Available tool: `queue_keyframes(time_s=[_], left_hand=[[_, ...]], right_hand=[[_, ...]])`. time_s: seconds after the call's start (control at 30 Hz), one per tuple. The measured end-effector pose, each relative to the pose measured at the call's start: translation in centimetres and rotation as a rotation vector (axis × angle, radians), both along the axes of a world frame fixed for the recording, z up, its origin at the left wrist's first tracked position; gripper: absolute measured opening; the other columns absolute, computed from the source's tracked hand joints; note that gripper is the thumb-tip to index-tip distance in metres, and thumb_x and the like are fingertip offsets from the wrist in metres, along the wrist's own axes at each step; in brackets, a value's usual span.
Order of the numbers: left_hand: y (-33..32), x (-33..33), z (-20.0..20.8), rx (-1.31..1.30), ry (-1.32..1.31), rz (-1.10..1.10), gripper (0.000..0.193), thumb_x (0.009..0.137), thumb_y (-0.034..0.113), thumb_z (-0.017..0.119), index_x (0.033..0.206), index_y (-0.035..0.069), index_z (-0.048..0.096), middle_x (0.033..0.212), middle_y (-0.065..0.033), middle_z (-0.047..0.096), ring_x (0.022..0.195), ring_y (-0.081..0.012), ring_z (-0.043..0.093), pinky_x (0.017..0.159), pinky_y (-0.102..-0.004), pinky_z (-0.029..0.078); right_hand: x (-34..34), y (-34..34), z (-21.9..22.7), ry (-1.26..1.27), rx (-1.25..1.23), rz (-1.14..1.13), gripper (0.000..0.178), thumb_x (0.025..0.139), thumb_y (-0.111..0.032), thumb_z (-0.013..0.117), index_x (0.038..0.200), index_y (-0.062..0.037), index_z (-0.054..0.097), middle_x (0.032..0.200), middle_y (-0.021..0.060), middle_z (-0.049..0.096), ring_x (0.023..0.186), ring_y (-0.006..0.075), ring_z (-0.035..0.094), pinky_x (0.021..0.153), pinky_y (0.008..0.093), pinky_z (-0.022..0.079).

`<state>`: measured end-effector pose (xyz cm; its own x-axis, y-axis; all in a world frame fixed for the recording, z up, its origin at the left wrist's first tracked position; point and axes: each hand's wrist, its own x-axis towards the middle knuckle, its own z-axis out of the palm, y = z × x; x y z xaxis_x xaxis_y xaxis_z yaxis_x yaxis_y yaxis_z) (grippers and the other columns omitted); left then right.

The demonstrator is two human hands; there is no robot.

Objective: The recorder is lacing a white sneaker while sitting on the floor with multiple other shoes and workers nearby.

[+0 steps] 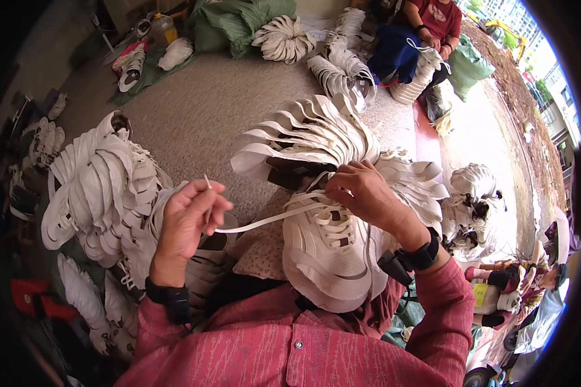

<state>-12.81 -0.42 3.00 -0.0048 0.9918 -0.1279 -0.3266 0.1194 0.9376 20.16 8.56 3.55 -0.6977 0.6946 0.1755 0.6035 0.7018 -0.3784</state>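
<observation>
On my lap rests a white sneaker upper (306, 248), its toe toward me and its front partly laced. A flat white shoelace (265, 223) runs loosely from the top eyelets across to my left hand (190, 213). That hand is closed in a pinch on the lace, and the thin tip pokes up between the fingers. My right hand (368, 197) is bent over the upper's collar, fingers curled at the top eyelets; what they pinch is partly hidden. Just beyond, a fanned row of nested white uppers (316, 132) adjoins the one I work on.
Piles of white uppers stand at my left (103, 193) and right (474, 206). Across the concrete floor (187, 109) lie a green sack (232, 26) and more stacked uppers (284, 39). At the far right, a seated person (436, 29) handles another stack.
</observation>
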Motion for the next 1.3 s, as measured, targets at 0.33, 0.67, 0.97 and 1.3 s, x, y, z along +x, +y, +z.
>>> queue_keyframes(time_s=[0.33, 0.67, 0.97, 1.3], left_hand=[[1.4, 1.5, 1.7, 0.350, 0.349, 0.312, 0.018, 0.097, 0.017, 0.060, 0.105, 0.003, 0.068, 0.068, -0.0011, 0.063, 0.052, -0.0016, 0.045, 0.048, -0.0160, 0.033], [1.0, -0.4, 2.7, 0.097, 0.377, 0.257, 0.015, 0.094, 0.018, 0.063, 0.094, 0.004, 0.069, 0.062, 0.0056, 0.050, 0.053, -0.0017, 0.040, 0.047, -0.0177, 0.026], [1.9, 4.8, 0.3, 0.268, 0.646, -0.099, 0.013, 0.089, 0.011, 0.067, 0.085, -0.001, 0.068, 0.070, 0.0039, 0.058, 0.066, -0.0045, 0.051, 0.060, -0.0221, 0.042], [3.7, 9.1, -1.5, 0.336, 0.724, -0.251, 0.015, 0.088, 0.013, 0.063, 0.084, -0.002, 0.065, 0.078, -0.0063, 0.059, 0.074, -0.0131, 0.056, 0.067, -0.0283, 0.045]], right_hand=[[-0.8, 0.4, 0.3, -0.049, -0.045, 0.080, 0.005, 0.086, -0.012, 0.061, 0.087, -0.0075, 0.063, 0.086, 0.0080, 0.063, 0.090, 0.0276, 0.061, 0.087, 0.0394, 0.043], [-1.2, 3.0, -0.4, 0.060, -0.323, -0.330, 0.011, 0.090, -0.011, 0.053, 0.087, -0.0010, 0.056, 0.091, 0.0209, 0.065, 0.083, 0.0388, 0.064, 0.073, 0.0462, 0.049], [-0.8, 0.2, 2.8, 0.276, -0.173, -0.136, 0.013, 0.083, -0.003, 0.062, 0.095, -0.0027, 0.066, 0.092, 0.0128, 0.065, 0.078, 0.0240, 0.066, 0.065, 0.0352, 0.053], [-0.6, -1.5, 1.2, 0.195, -0.221, 0.114, 0.009, 0.084, -0.011, 0.066, 0.090, -0.0044, 0.065, 0.094, 0.0104, 0.062, 0.091, 0.0290, 0.059, 0.082, 0.0396, 0.045]])
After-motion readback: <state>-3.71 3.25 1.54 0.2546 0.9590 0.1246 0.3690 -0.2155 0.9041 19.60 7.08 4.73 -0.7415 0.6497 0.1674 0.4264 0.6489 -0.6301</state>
